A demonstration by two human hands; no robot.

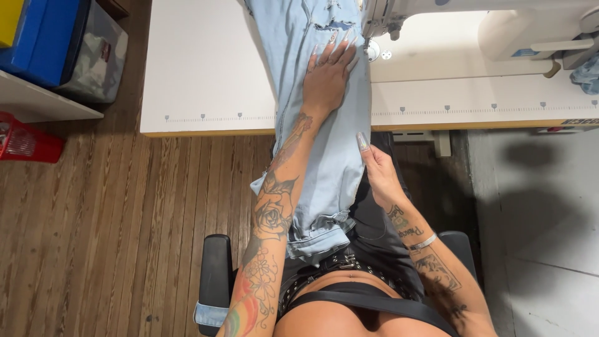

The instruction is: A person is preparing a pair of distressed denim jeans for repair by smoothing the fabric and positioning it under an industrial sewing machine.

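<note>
Closest to me is the folded cuff of the pale blue jeans, which hangs off the table edge and rests in my lap above my studded belt. From there the leg runs up over the white table, and its far end lies under the head of the white sewing machine, where a ripped patch in the denim shows just beside the needle area.

My left hand lies flat on the cloth with the fingers spread, pressing the denim down onto the table right next to the machine's foot. My right hand is lower, just below the table edge, pinching the right-hand edge of the leg between thumb and fingers and keeping it taut.

As I judge it, the work is at the guiding stage: the leg is laid out and lined up at the needle, both hands are set, but I cannot tell from here whether any stitching along this side has been made. Most of the leg's length sits on my side of the machine, so I would say the bulk of the seam is not yet fed through.

Off to my left stand blue and grey bins on a shelf and a red basket on the wooden floor.
</note>
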